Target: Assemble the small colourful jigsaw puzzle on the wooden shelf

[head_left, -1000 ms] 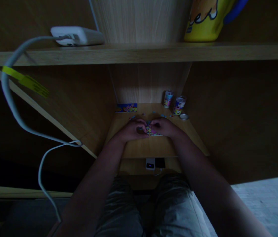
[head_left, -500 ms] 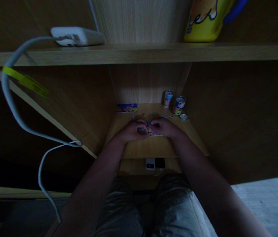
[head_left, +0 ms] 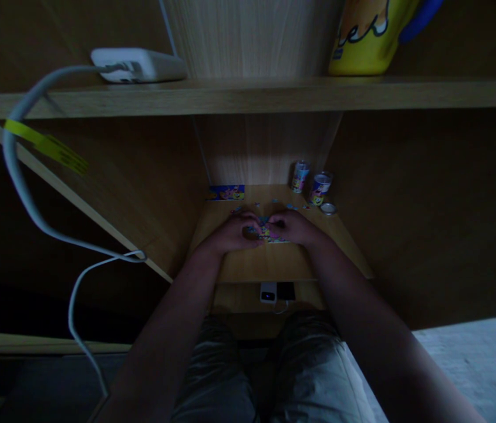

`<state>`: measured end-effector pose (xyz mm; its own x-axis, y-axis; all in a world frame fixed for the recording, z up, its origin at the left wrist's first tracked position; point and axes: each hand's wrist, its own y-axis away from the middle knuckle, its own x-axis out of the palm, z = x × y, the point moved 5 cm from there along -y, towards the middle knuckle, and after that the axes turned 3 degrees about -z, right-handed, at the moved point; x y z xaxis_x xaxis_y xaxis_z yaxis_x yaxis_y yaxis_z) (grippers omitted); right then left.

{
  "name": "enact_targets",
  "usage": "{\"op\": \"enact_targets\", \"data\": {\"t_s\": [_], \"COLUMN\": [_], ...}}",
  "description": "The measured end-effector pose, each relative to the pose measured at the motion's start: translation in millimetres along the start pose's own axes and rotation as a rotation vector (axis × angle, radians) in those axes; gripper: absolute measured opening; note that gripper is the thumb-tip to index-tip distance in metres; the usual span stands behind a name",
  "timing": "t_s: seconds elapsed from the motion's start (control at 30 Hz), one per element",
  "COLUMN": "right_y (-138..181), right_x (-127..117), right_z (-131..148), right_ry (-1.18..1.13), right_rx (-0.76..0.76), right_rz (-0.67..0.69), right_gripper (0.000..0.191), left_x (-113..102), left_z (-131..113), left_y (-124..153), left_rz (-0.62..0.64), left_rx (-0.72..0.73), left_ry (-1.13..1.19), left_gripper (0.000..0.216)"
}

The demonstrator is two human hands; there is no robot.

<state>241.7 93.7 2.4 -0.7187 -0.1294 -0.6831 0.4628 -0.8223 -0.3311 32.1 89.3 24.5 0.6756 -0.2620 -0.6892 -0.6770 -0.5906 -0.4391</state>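
Observation:
Both my hands rest close together on a small wooden desk [head_left: 269, 264] in dim light. My left hand [head_left: 234, 232] has its fingers curled over the left side of a small colourful jigsaw puzzle [head_left: 270, 236]. My right hand [head_left: 294, 227] is curled on the puzzle's right side, fingertips pressed down. What either hand pinches is too small and dark to name. Several loose puzzle pieces [head_left: 292, 207] lie scattered behind the hands.
A colourful picture card [head_left: 225, 192] lies at the desk's back left. Two small printed tins [head_left: 299, 175] [head_left: 319, 187] and a round lid [head_left: 327, 208] stand back right. A shelf above carries a white adapter [head_left: 137, 64] with cable and a yellow container [head_left: 368, 35]. Small devices [head_left: 267, 292] sit under the desk edge.
Almost nothing differs. My left hand's fingers have shifted slightly on the puzzle; the right hand stays in place.

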Motion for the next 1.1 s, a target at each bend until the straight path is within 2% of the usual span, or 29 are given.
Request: {"op": "enact_targets", "data": {"t_s": [0.67,0.83,0.93,1.03,1.1], "right_y": [0,1,0,-1,-1], "right_x": [0,0,-5,-15,-20], "right_z": [-1,2,4,4,4], "right_ry": [0.023,0.006,0.004,0.085,0.157], "right_rx": [0.011,0.026,0.029,0.045,0.065], "right_rz": [0.0,0.01,-0.039,-0.15,-0.202], "right_gripper": [0.035,0.033,0.035,0.035,0.034], "left_x": [0,-2,-14,-32,-40], "left_z": [-1,-2,7,23,33], "left_y": [1,-2,-3,6,13], "left_rz": [0.006,-0.036,-0.205,-0.403,-0.412], "left_rx": [-0.01,0.014,-0.106,-0.368,-0.536], "left_ry": [0.014,-0.017,-0.116,-0.303,-0.419], "left_gripper": [0.019,0.016,0.013,0.014,0.023]}}
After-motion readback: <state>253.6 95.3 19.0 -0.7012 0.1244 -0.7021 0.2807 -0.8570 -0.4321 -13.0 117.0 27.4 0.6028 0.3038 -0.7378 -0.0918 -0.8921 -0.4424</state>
